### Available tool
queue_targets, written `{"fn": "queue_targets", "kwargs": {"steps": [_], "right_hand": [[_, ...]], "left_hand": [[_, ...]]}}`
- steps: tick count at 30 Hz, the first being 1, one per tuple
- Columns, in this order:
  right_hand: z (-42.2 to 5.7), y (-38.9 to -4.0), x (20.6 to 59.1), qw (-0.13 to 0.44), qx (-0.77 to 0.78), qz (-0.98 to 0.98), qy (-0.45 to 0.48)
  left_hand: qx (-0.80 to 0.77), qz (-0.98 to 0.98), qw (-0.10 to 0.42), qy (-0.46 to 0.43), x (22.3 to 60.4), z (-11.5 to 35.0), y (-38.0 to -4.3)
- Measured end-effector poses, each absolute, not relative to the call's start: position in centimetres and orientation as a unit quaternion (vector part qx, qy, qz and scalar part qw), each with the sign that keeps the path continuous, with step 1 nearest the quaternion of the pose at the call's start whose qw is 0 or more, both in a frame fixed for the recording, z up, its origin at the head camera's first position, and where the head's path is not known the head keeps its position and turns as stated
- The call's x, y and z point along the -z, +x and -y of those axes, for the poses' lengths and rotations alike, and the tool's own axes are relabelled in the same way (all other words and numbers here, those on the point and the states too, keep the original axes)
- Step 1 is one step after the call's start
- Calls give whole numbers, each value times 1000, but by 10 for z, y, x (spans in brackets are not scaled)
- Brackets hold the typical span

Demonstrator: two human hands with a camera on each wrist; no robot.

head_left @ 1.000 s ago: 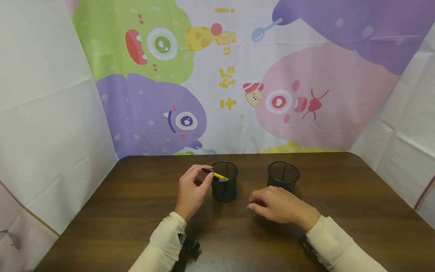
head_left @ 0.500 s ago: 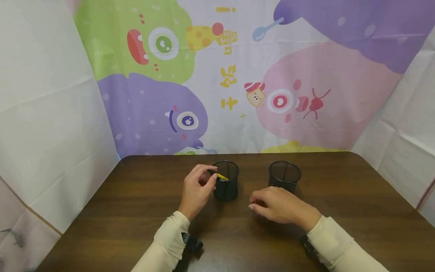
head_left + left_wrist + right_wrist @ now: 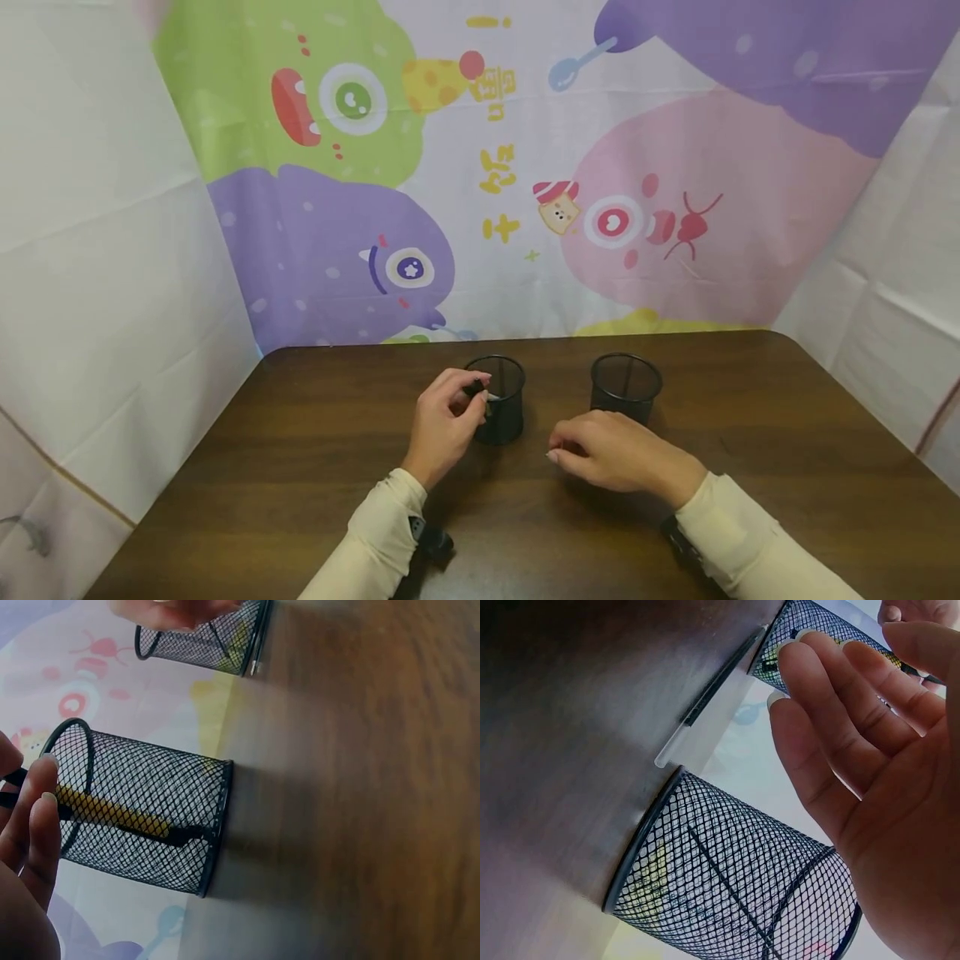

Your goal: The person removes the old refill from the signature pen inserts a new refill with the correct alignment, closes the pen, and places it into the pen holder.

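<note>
My left hand (image 3: 446, 425) pinches the black end of a yellow and black pen (image 3: 112, 810) at the rim of the left mesh pen cup (image 3: 501, 421). Through the mesh, the yellow barrel shows inside the cup, slanting toward its bottom. My right hand (image 3: 611, 450) hovers low over the table in front of the other mesh pen cup (image 3: 727, 877), fingers loosely bent and holding nothing. Below it, a dark pen with a clear end (image 3: 712, 682) lies on the table between the two cups; the hand mostly hides it in the head view.
Both cups stand upright toward the back of the brown wooden table (image 3: 337, 417). Behind the table hangs a printed cartoon cloth (image 3: 510, 292), and white cloth walls (image 3: 112, 208) flank it.
My left hand has moved right to the left cup's rim, and the yellow pen has gone from lying slanted over the rim to down inside the cup. My right hand has stayed in place.
</note>
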State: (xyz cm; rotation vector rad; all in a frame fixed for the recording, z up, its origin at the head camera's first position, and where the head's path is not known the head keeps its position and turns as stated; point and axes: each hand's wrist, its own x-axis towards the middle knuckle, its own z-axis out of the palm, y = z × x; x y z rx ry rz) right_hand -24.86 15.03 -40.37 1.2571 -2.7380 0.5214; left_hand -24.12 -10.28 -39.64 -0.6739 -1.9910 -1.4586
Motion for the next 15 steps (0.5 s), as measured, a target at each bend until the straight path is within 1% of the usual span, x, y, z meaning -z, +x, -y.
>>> {"fn": "queue_targets", "kwargs": {"steps": [15], "right_hand": [[-150, -248, 404, 40, -172, 894, 412]], "left_hand": [[545, 744, 288, -256, 398, 99, -241]]}}
